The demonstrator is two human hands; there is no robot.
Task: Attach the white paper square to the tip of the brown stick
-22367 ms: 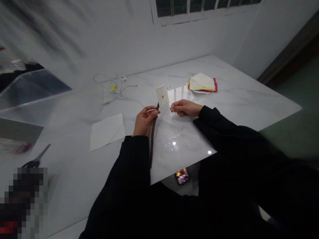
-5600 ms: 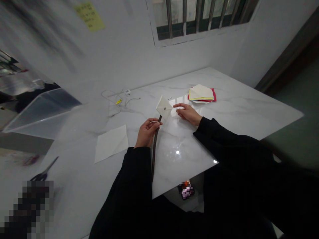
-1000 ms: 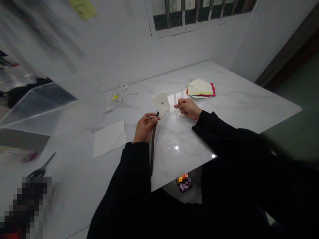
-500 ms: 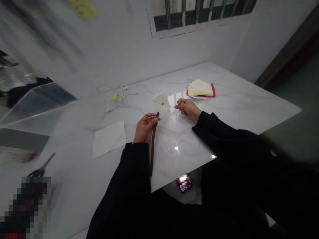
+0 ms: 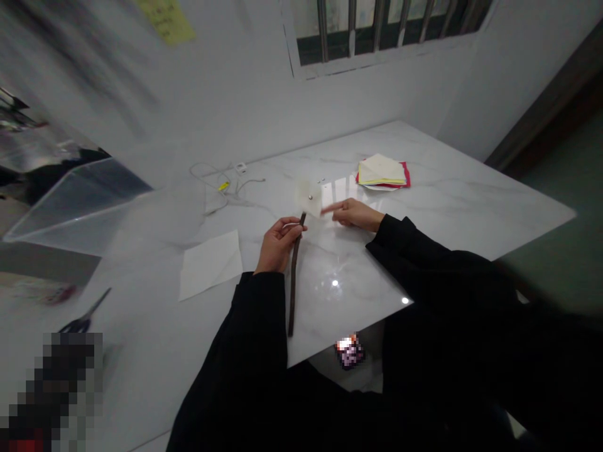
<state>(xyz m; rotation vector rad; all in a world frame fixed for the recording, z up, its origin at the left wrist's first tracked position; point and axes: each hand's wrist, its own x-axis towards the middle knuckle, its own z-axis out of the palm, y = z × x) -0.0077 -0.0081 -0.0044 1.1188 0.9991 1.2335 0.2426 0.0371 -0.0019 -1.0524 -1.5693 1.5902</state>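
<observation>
My left hand (image 5: pixel 279 243) is closed around the dark brown stick of a paper pinwheel (image 5: pixel 309 196). The stick (image 5: pixel 293 289) slants down toward the table's front edge. Its white paper head is smeared by spinning, with a small round pin at the centre. To the right of the head is my right hand (image 5: pixel 354 215), holding nothing. Its index finger points at the blades and is blurred, the other fingers are partly curled; whether the fingertip touches the paper I cannot tell. A white sheet of paper (image 5: pixel 211 265) lies left of my left hand.
A stack of coloured paper (image 5: pixel 384 172) lies at the back right. Behind the pinwheel on the left is a white cable (image 5: pixel 240 185) with a plug. Scissors (image 5: pixel 87 314) and a clear plastic box (image 5: pixel 80 194) are at the far left. A wall stands behind the marble table (image 5: pixel 452 207).
The pinwheel's head has gone from clear folded blades to a round blur. My right index finger has stretched out and moved left and down beside it. My left hand keeps the stick.
</observation>
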